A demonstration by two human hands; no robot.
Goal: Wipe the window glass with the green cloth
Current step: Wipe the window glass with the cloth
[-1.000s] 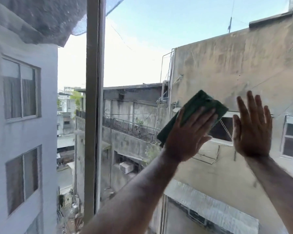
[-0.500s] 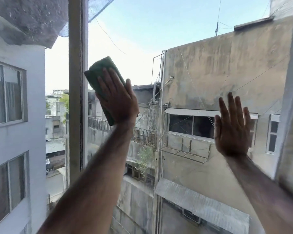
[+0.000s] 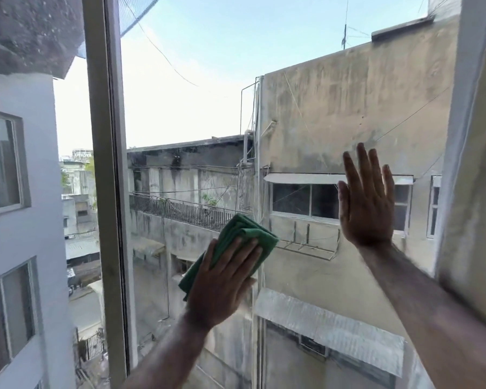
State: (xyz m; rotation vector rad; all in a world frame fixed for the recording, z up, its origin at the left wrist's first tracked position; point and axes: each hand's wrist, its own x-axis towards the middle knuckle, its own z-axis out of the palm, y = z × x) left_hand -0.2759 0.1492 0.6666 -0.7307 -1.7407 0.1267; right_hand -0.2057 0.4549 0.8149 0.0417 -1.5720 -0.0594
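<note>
The window glass [image 3: 197, 113] fills the middle of the head view, with buildings and sky behind it. A folded green cloth [image 3: 243, 234] lies flat against the lower middle of the pane. My left hand [image 3: 225, 282] presses on the cloth with fingers spread and covers its lower half. My right hand [image 3: 366, 203] rests flat on the glass to the right and higher up, fingers straight and apart, holding nothing.
A pale vertical window frame post [image 3: 104, 192] bounds the pane on the left. A light wall or frame edge [image 3: 472, 164] closes off the right side. Beyond the post, the view outside continues with a white building [image 3: 14, 220].
My left hand has carried the cloth from the upper left by the frame post down and right to the lower middle of the pane. My right hand stays flat on the glass.
</note>
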